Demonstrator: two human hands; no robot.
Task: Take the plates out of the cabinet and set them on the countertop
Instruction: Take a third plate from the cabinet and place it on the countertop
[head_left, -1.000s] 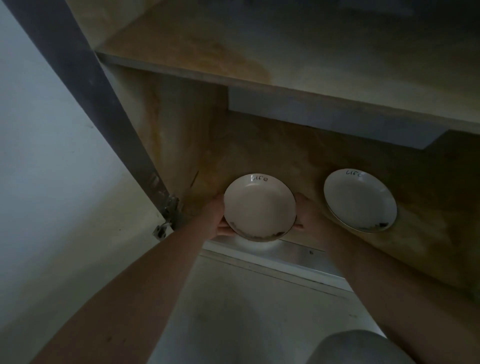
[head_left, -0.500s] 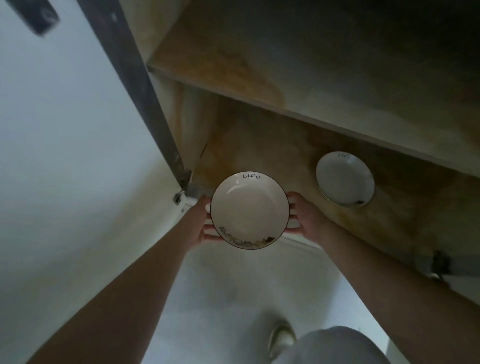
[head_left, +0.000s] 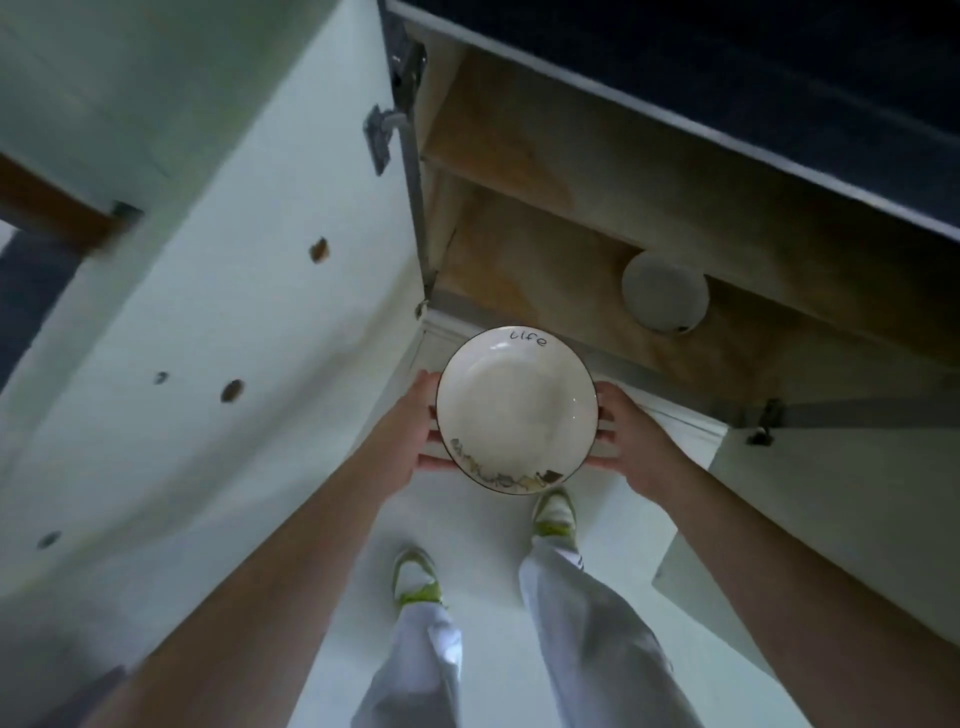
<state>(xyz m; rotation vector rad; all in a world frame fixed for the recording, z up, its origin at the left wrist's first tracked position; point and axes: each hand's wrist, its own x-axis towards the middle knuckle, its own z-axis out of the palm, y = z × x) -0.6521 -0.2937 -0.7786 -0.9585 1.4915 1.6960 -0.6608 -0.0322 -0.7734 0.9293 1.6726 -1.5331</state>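
A white plate (head_left: 517, 408) with a dark rim, the word "life" and a drawing along its near edge is held level in front of the open cabinet, above the floor. My left hand (head_left: 402, 434) grips its left rim and my right hand (head_left: 631, 441) grips its right rim. A second white plate (head_left: 665, 291) lies on the bottom wooden shelf (head_left: 524, 270) of the cabinet, to the back right of the held one, partly shadowed by the shelf above.
The cabinet's white left door (head_left: 223, 312) stands open on the left, its hinge (head_left: 384, 130) near the top. A dark countertop edge (head_left: 727, 104) runs above the cabinet. The right door (head_left: 841, 519) is open too. My legs and shoes (head_left: 415, 577) stand on the white floor.
Both hands have drawn the plate out of the cabinet and toward me. The view has pulled back and tipped down, so the floor, my legs and the countertop edge now show.
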